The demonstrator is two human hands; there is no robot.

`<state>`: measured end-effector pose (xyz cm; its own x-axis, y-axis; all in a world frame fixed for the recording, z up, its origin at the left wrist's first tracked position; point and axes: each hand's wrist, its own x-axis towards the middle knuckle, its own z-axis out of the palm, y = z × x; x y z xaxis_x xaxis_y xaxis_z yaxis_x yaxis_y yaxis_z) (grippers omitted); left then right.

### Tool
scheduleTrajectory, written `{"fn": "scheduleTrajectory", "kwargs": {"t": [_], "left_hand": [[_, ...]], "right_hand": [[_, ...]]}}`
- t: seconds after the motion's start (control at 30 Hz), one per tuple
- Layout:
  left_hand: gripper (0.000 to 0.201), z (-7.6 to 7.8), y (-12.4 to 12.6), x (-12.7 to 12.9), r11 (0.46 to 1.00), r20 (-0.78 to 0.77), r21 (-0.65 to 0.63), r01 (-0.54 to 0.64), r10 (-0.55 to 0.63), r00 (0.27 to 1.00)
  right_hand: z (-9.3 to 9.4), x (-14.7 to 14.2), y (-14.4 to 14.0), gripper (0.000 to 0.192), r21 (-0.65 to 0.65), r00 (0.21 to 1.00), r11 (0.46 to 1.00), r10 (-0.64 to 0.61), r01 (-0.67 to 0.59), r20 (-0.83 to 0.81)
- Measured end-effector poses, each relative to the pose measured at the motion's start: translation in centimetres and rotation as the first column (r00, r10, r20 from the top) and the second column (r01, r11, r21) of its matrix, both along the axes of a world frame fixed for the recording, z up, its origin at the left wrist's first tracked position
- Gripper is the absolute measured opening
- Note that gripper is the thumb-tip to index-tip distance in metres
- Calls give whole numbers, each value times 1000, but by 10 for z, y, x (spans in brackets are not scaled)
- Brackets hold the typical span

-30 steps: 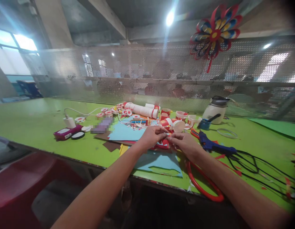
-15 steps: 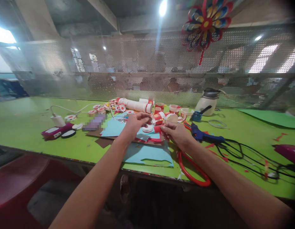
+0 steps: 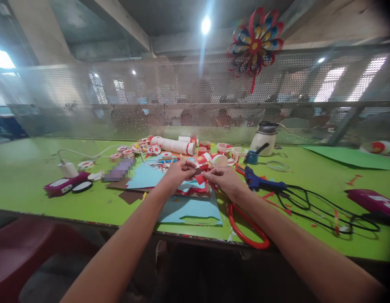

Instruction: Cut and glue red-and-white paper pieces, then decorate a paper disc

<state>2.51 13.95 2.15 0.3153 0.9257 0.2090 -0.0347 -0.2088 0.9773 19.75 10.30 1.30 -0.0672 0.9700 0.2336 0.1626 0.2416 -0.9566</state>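
Where small flat red paper piece [image 3: 200, 179] sits: pinched by right hand [image 3: 230, 182] fingers, projecting leftward
Left hand [image 3: 177, 175]: just beside it, fingers bunched, grip unclear
Long axis: can't tell

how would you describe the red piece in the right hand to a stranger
On the green table, find the light blue sheets near the middle. At their right side, the right hand pinches a small red piece. Unlike the red scraps lying loose farther right, this one is held.
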Motion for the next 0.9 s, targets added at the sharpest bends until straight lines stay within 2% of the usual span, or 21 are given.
{"fn": "scheduleTrajectory", "kwargs": {"t": [0.2,0.4,0.9], "left_hand": [[9,-3,3,-1,999,24,-52,-13,14,1000],[11,-7,5,1,994,56,-106,-9,15,998],[20,-4,2,1,974,146,-204,101,-72,987]], "right_hand": [[-5,0,5,16,-80,998,996,28,-33,-62],[-7,0,5,16,-107,996,993,40,-48,-76],[-7,1,6,18,-92,999,996,12,-16,-51]]}}
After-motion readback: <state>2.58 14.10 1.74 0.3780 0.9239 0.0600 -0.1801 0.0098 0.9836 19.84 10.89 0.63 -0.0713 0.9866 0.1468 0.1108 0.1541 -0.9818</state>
